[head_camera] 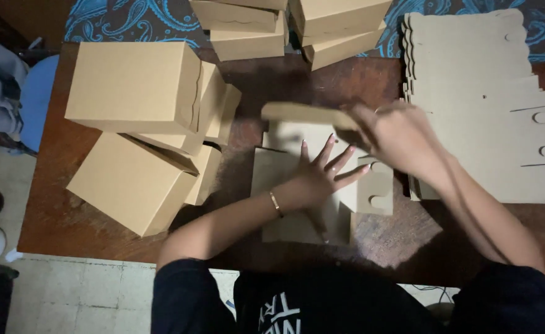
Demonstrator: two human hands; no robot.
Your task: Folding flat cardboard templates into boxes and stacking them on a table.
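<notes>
A flat brown cardboard box blank (297,185) lies in the middle of the dark wooden table (68,210). My left hand (322,176) presses flat on it with fingers spread; a thin bracelet circles the wrist. My right hand (396,136) is blurred and grips a raised cardboard flap (303,114) of the same blank, lifted off the table at the far side. A side tab with a curved notch (374,195) sticks out to the right of my left hand.
Folded brown boxes (133,86) are piled at the left and more (297,25) at the far edge. A stack of flat blanks (483,105) lies at the right. A blue patterned cloth (124,21) lies beyond the table. Tiled floor (68,291) shows at the near left.
</notes>
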